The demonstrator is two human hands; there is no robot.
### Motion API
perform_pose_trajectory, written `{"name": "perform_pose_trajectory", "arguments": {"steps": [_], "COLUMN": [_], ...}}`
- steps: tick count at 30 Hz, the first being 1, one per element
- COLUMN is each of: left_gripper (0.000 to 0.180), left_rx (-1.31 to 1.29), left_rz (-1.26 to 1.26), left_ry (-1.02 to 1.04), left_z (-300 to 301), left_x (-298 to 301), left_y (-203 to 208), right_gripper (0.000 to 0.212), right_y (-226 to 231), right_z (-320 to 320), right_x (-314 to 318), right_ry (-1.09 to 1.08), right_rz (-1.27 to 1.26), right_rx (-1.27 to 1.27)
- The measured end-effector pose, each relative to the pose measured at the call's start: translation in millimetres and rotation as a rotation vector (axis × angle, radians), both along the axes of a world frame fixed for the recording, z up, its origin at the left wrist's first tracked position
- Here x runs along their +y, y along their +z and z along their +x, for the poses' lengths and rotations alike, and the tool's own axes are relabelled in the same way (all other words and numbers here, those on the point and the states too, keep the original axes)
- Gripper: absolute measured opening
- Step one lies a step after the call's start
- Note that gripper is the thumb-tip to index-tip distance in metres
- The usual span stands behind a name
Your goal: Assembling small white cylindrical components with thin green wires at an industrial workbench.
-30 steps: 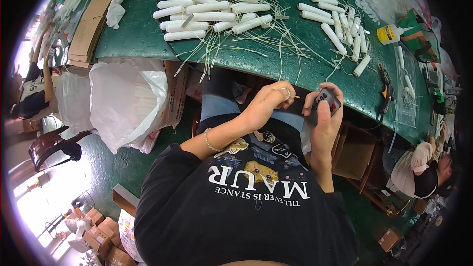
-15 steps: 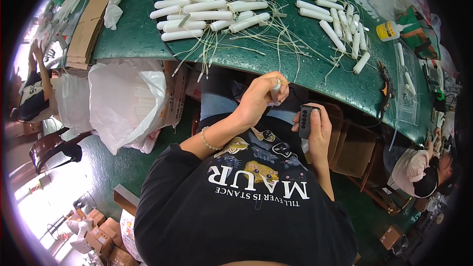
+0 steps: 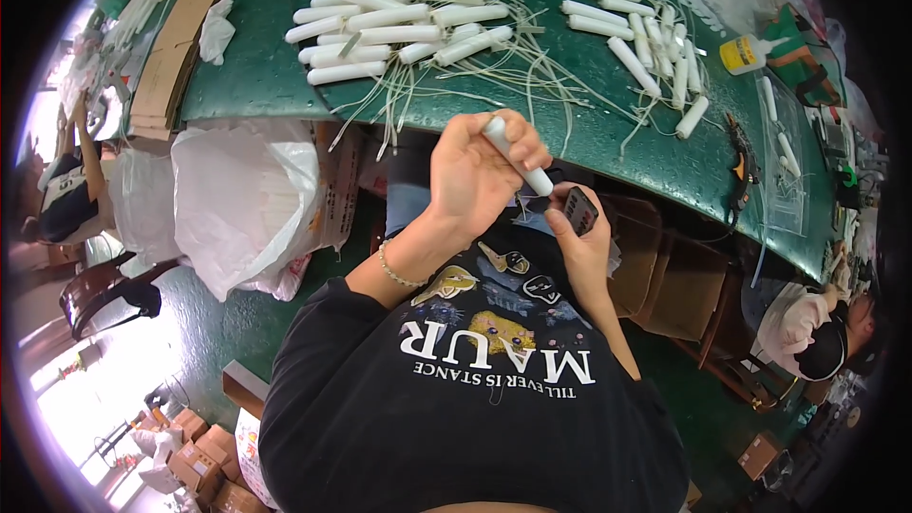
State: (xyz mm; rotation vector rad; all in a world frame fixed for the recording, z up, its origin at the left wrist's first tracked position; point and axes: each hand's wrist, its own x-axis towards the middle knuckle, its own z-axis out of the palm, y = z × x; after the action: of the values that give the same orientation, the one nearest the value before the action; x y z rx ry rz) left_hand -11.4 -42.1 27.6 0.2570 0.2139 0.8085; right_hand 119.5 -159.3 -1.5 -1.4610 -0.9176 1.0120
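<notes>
Compared with half a second ago, the left hand (image 3: 472, 169) is now turning its palm into view, baring a smooth white cylindrical tube (image 3: 524, 164), and the right hand (image 3: 587, 245) is sitting closer to it, tilting a small black remote control (image 3: 580, 213) with buttons. In front of the black printed T-shirt (image 3: 475, 427), the left fingers are curling around the tube, which is slanting toward the right hand; whether they are touching is unclear. The right hand is half closing, gripping the remote. Beyond, on the glossy green table (image 3: 256, 85), a black-and-orange hand tool (image 3: 739, 169) is lying near the edge. Farther back, a smaller pile of white tubes (image 3: 632, 68) and a larger pile of white tubes (image 3: 404, 35) are trailing thin pale wires (image 3: 394, 119).
</notes>
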Motion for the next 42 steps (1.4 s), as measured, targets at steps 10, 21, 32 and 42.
{"name": "perform_pose_trajectory", "arguments": {"steps": [10,21,32,42], "left_gripper": [0.013,0.019,0.016,0.016], "left_rx": [-0.320,-0.495,-0.304,-0.227], "left_rz": [-0.442,-0.787,-0.546,-0.509], "left_ry": [-0.054,-0.327,-0.237,-0.230], "left_z": [25.2,48.9,40.5,34.4], "left_x": [-1.4,17.2,23.3,25.6], "left_y": [-5.5,3.7,-14.0,-15.8], "right_gripper": [0.025,0.020,0.031,0.038], "right_y": [30.7,147.9,152.4,45.2], "right_z": [14.0,80.4,412.8,492.9], "right_x": [25.3,-10.4,-26.7,-27.6], "right_ry": [-0.053,-0.083,-0.861,-0.833], "right_rz": [0.482,0.516,0.326,-0.074], "right_rx": [-0.529,-0.827,-1.015,-1.549]}}
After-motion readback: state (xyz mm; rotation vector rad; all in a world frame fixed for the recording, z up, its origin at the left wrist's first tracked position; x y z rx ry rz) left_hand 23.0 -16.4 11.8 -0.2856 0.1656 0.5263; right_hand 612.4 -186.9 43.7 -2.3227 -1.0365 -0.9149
